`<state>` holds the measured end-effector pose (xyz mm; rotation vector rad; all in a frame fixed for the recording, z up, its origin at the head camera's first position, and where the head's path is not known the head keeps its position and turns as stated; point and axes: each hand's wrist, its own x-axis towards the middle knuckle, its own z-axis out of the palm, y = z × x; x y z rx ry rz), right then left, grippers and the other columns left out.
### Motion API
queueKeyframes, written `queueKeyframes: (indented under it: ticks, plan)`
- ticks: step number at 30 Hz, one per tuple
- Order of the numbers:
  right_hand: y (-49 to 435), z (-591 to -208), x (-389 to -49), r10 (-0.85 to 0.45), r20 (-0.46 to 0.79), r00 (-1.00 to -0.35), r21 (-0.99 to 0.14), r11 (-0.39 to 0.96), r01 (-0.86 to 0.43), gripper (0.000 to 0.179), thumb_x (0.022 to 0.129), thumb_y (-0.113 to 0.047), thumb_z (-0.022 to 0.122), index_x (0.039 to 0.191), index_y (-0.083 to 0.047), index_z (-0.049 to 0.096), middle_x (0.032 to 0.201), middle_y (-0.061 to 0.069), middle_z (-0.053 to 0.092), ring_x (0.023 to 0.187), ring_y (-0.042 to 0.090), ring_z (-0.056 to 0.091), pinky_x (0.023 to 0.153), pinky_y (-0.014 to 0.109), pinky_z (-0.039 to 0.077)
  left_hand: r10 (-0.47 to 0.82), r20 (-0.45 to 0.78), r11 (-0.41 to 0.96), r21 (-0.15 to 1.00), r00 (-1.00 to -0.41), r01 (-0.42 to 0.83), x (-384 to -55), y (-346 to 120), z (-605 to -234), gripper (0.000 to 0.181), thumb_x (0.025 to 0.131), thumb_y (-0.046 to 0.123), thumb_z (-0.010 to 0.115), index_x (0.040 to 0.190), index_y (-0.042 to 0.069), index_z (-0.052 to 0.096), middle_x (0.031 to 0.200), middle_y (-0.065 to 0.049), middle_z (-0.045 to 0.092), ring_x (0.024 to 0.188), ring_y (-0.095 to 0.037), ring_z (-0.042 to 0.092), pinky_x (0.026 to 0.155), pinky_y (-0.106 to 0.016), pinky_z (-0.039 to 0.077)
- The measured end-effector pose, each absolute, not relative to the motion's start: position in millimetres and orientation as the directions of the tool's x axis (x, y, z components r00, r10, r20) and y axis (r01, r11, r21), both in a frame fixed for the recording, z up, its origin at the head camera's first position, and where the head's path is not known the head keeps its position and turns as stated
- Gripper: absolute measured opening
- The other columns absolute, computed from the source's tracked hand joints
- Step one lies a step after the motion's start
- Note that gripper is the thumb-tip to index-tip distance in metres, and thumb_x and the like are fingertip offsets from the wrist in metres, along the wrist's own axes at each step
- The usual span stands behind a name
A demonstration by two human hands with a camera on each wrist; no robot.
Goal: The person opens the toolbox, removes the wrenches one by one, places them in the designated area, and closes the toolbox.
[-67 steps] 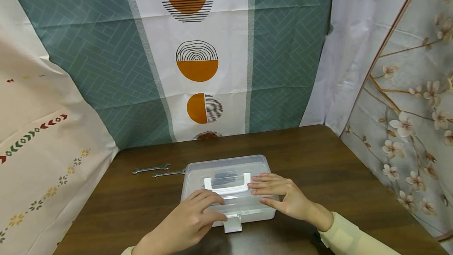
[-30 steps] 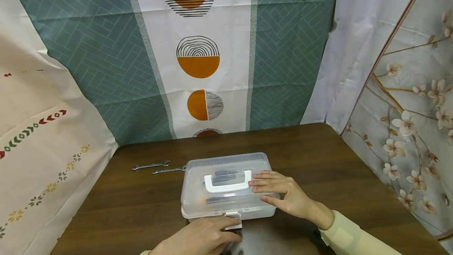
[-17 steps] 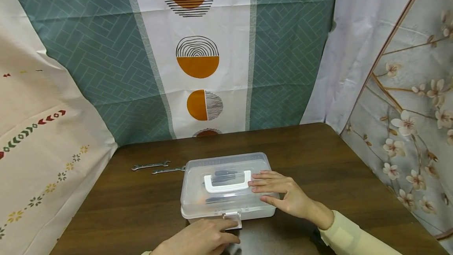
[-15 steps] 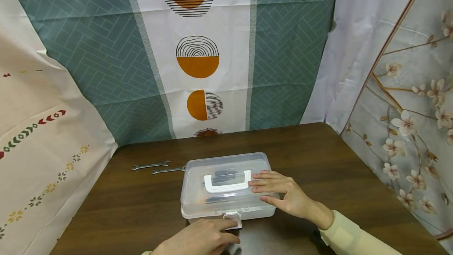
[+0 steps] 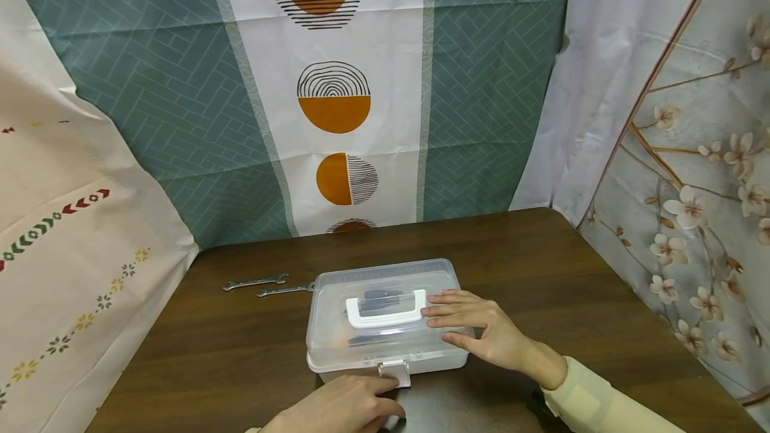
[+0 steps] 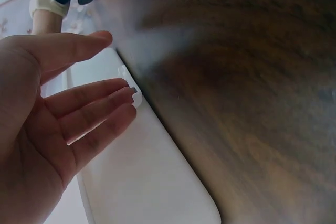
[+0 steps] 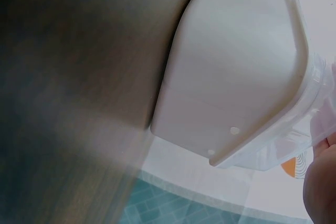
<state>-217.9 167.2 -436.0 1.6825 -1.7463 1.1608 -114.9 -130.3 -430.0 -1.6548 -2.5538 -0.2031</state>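
A translucent plastic toolbox (image 5: pixel 337 336) with a white handle (image 5: pixel 388 319) sits on the table, its lid down. Dark tools (image 5: pixel 383 297) show dimly through the lid. At the front, the white latch (image 5: pixel 397 371) sticks outward and down. My left hand (image 5: pixel 345 407) is low before the box, fingertips at the latch; in the left wrist view that hand (image 6: pixel 52 119) has its fingers extended beside the box's pale front wall (image 6: pixel 152 177). My right hand (image 5: pixel 490 334) rests with spread fingers on the lid's right side, by the handle; little of it shows in the right wrist view.
Two metal wrenches, an upper wrench (image 5: pixel 255 282) and a lower wrench (image 5: pixel 283 291), lie left of the box; the lower one's end meets the box's edge. Patterned curtains (image 5: pixel 475 85) hang behind and beside the brown wooden table (image 5: pixel 517 259).
My left hand has moved from above the lid's front down to the latch, and its fingers have shifted slightly there. The right hand and the box stay in place.
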Motion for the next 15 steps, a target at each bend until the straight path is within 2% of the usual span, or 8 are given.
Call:
queueKeyframes:
  ticks: [5,8,15]
  plan:
    - [167.3,-436.5,-218.1,-0.584,0.797,-0.156,-0.263,-0.102,-0.959,0.044,0.083,0.005,0.081,0.125,-0.002,0.074,0.13,0.015,0.071,0.132,0.032,0.06,0.12,0.035,0.035,0.902,0.147,0.4,0.069,-0.406,0.914,-116.1,-130.8,-431.9,0.023,0.093,0.014,0.078,0.113,0.026,0.078,0.115,0.01,0.07,0.093,0.007,0.061,0.08,-0.007,0.048]
    - [167.3,-436.4,-218.1,-0.585,0.795,-0.159,-0.265,-0.101,-0.959,0.043,0.083,0.005,0.081,0.125,-0.001,0.074,0.13,0.015,0.071,0.132,0.032,0.06,0.12,0.035,0.035,0.903,0.155,0.389,0.099,-0.4,0.916,-116.2,-130.7,-431.2,0.02,0.095,0.015,0.076,0.112,0.026,0.078,0.113,0.012,0.07,0.096,0.007,0.062,0.083,-0.009,0.048]
    - [167.5,-436.0,-216.6,-0.59,0.789,-0.17,-0.275,-0.092,-0.957,0.043,0.083,0.006,0.08,0.125,-0.002,0.074,0.13,0.015,0.071,0.132,0.031,0.06,0.121,0.034,0.034,0.912,0.183,0.355,0.103,-0.368,0.929,-114.4,-126.7,-425.7,0.021,0.096,0.016,0.076,0.114,0.025,0.078,0.106,0.014,0.07,0.091,0.009,0.061,0.082,-0.005,0.045]
